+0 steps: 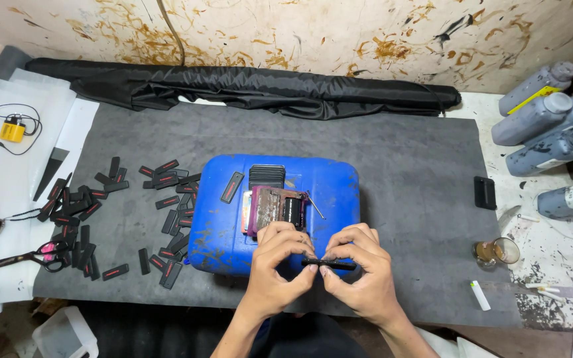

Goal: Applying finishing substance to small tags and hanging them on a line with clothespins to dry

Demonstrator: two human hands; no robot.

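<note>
A: In the head view, how is the black strip (329,264) held?

B: It is pinched at each end, fingertips of the left hand (280,268) and right hand (359,272) closed on it, just over the blue can (339,192), used as a raised bench.

A: And the rest?

B: More labels (87,225) are scattered left on the grey mat (399,172), kept within reach.

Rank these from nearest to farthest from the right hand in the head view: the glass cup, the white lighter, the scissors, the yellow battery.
From the right hand:
1. White lighter, on the mat's right edge, lower right.
2. Glass cup, just past the mat, right; only slightly farther, nearly a tie.
3. Scissors, far left, on white paper.
4. Yellow battery, upper left corner.
</note>
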